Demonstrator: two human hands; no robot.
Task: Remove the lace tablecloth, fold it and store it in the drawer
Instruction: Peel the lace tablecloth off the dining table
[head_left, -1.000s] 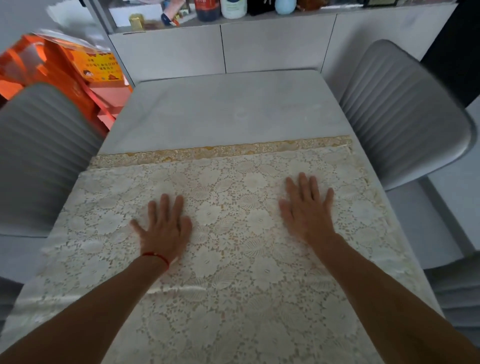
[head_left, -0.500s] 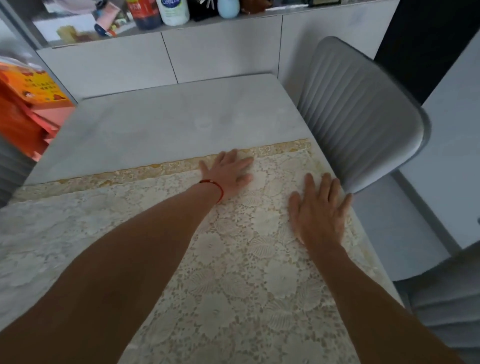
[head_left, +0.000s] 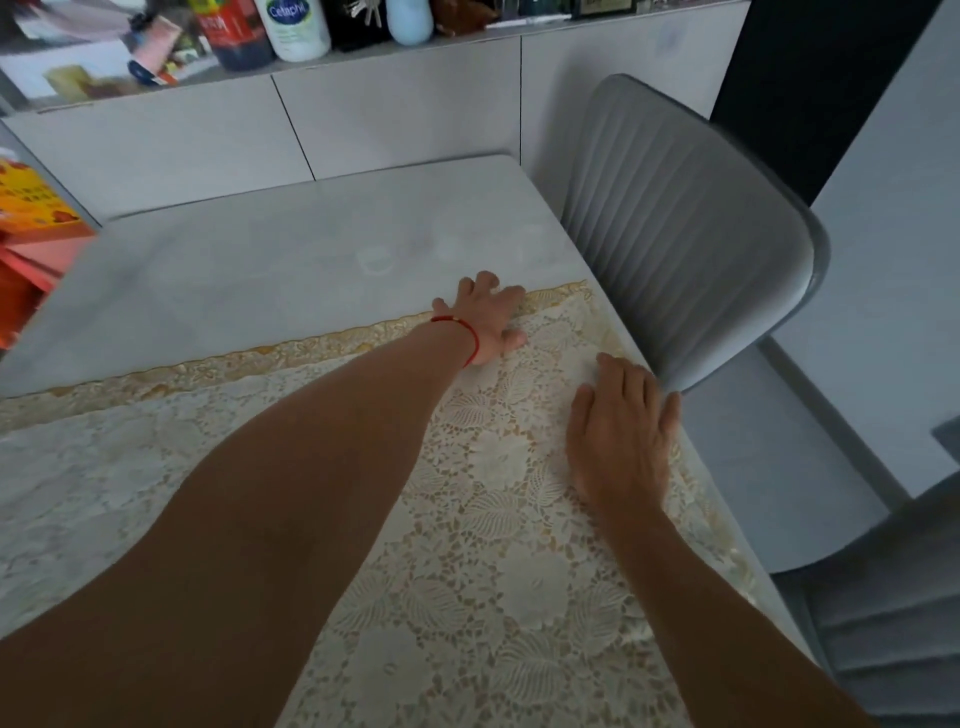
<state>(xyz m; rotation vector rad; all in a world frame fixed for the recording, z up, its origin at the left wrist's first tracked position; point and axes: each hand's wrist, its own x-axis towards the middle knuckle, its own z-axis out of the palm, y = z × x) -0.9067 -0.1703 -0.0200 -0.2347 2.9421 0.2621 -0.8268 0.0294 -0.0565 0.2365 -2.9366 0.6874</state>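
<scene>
Fingertips of the left hand (head_left: 485, 319) were hidden over the gold far edge of the lace tablecloth (head_left: 498, 525); whether they curled round it couldn't be told. Cloth lay folded on the table (head_left: 270, 265), cut off at frame bottom. Right hand (head_left: 621, 434) lay flat nr the chair (head_left: 680, 228), fingers spread w/ tips on lace.

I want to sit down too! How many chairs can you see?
2. One grey chair stands at the table's right side; part of another chair shows at the lower right. More may be hidden.
</scene>
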